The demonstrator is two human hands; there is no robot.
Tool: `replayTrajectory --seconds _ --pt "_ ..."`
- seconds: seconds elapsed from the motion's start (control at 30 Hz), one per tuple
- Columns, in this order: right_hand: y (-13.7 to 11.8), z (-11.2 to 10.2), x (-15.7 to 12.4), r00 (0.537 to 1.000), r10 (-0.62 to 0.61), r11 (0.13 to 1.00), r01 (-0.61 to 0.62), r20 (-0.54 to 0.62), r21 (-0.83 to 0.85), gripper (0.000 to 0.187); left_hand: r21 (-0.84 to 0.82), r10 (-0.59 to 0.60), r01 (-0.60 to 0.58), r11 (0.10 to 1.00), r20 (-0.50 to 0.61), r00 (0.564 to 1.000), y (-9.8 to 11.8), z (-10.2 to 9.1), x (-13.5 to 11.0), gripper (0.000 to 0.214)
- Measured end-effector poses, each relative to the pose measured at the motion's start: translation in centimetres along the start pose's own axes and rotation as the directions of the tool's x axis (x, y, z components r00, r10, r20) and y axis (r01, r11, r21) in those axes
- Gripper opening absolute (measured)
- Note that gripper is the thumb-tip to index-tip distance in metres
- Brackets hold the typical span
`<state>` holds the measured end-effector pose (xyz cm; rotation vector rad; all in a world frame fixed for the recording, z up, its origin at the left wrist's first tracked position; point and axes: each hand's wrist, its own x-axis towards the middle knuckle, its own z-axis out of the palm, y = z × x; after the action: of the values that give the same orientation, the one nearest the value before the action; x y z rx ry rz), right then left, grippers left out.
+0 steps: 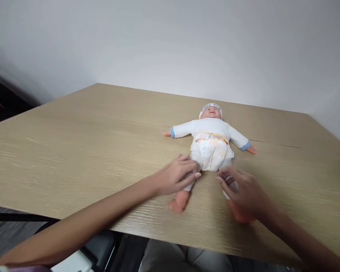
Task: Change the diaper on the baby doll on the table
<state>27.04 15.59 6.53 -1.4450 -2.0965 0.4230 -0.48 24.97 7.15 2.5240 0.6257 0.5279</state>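
A baby doll [210,124] lies on its back, arms spread, on the wooden table [102,151]. It wears a white top with blue cuffs, a white headband with lettering, and pale pants. A white diaper [213,153] with a printed coloured waistband covers its hips over the pants. My left hand [177,174] is bent over the doll's upper leg at the picture's left, fingers curled round it and thumb along its inner side. By the other leg is my right hand [238,185], slightly blurred, its curved fingers and thumb apart. That hand partly hides the leg.
A pale wall [170,45] stands behind the table. Below the front edge are my legs in grey trousers [184,258] and a dark chair [102,245] with a white item [72,262] on it. Dark objects [5,96] are at the far left.
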Motion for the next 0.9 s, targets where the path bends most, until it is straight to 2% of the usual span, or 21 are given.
replayTrajectory --seconds 0.1,0.3,0.47,0.7,0.9 --pt "1.1 0.4 0.9 0.997 0.040 0.993 -0.048 -0.072 -0.105 0.008 0.041 -0.089 0.092 0.995 -0.072 0.993 -0.5 0.3 1.7 0.037" --pt "0.5 1.7 2.2 0.995 0.033 0.981 -0.050 -0.092 -0.189 0.014 0.126 -0.217 0.241 0.962 -0.174 0.961 0.2 2.3 3.0 0.040" --pt "0.7 2.8 1.5 0.991 0.017 0.988 -0.038 -0.133 -0.152 0.007 0.092 -0.182 0.200 0.975 -0.175 0.968 -0.2 3.1 2.9 0.031" --pt "0.2 2.8 1.0 0.988 0.027 0.998 -0.035 -0.153 -0.047 0.023 -0.049 -0.106 0.096 0.994 -0.300 0.948 -0.6 3.3 2.4 0.018" --pt "0.3 3.1 1.0 0.987 0.006 0.999 -0.012 -0.161 -0.036 0.024 -0.040 -0.092 0.085 0.996 -0.258 0.962 -0.9 3.1 2.6 0.018"
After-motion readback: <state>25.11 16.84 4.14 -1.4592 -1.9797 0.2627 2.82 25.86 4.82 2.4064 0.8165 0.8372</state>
